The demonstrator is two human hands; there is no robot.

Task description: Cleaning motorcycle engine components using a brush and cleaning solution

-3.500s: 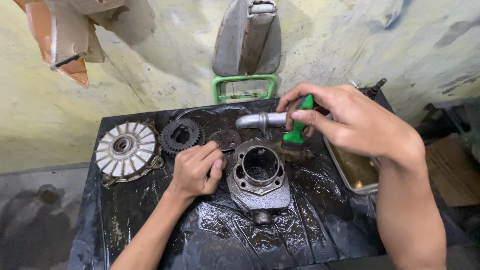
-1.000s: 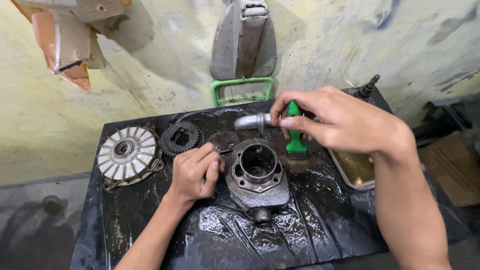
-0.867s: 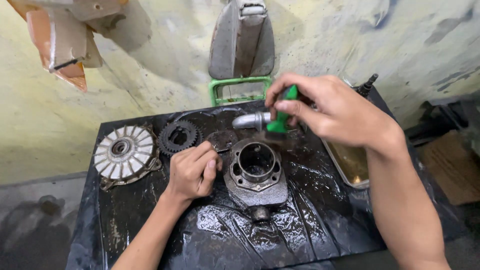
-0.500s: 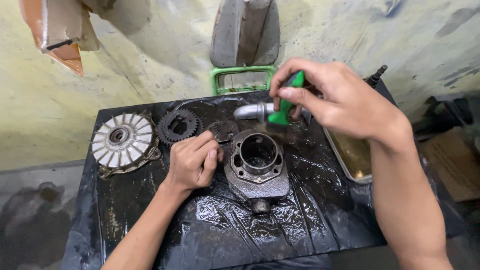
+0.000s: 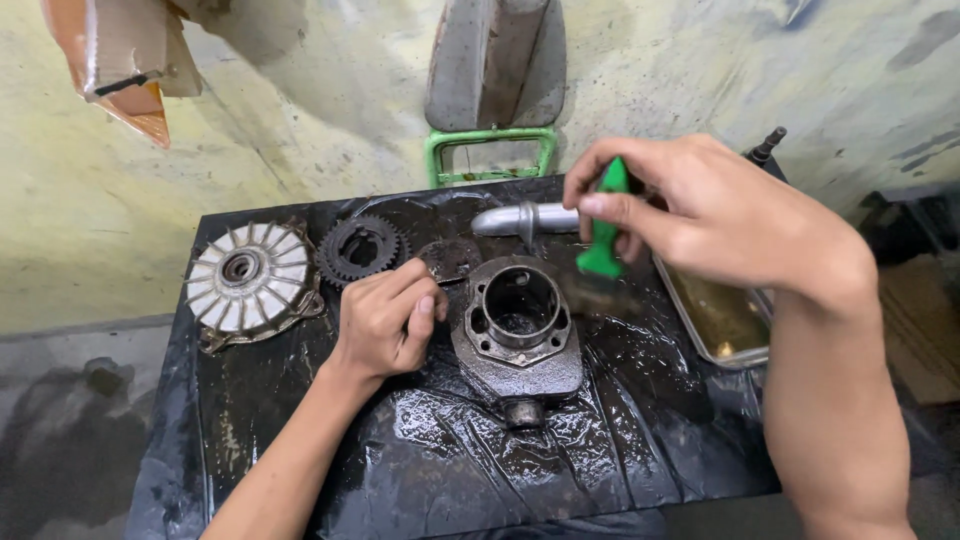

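A greasy metal engine cylinder [image 5: 518,330] with a round bore stands upright on a table covered in wet black plastic sheet [image 5: 420,450]. My left hand [image 5: 385,318] rests curled against the cylinder's left flange, fingers closed, steadying it. My right hand [image 5: 700,215] hovers above and to the right of the cylinder, gripping a green-handled brush [image 5: 604,222] that points down towards the sheet just right of the bore.
A finned grey flywheel cover [image 5: 248,283] and a dark toothed gear [image 5: 360,248] lie at the left. A chrome pipe [image 5: 522,219] lies behind the cylinder. A metal tray of brownish liquid [image 5: 722,320] sits at the right edge. A green frame [image 5: 488,155] stands behind.
My right hand has lifted the green brush and swung it from beside the pipe back to the right of the cylinder. My left hand stays against the cylinder.
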